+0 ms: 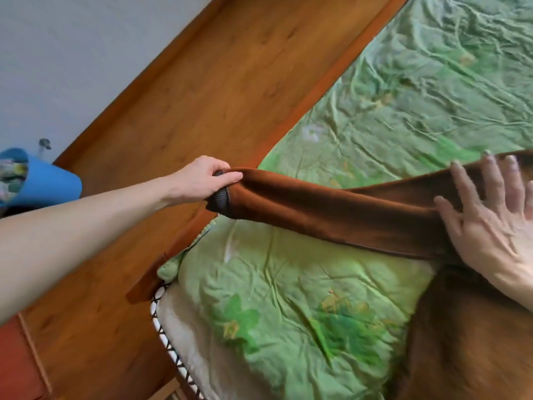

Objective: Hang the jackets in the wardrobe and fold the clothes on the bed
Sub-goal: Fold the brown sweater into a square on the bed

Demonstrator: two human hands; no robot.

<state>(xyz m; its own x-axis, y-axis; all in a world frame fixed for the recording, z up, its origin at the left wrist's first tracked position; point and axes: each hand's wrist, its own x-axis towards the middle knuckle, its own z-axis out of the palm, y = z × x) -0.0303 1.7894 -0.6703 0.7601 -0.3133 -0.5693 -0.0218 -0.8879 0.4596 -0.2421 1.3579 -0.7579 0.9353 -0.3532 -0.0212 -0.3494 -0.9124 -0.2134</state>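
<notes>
While the left hand [206, 176] pinches the cuff [220, 199] toward 9 o'clock, apparently to tension the brown sleeve [331, 210] over the bed [288, 298], the right hand [490, 223] presses flat at 3 o'clock, fingers straight.

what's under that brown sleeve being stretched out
The green bedspread lies beneath the brown sleeve; whatever the sleeve covers there is hidden.

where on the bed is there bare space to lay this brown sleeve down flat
Bare green bedspread lies beyond the sleeve, up to the wooden headboard. A second patch lies on the near side, between sleeve and mattress edge. Crowded at right: the right hand presses the sleeve, brown fabric below. The left hand pinches the cuff.
</notes>
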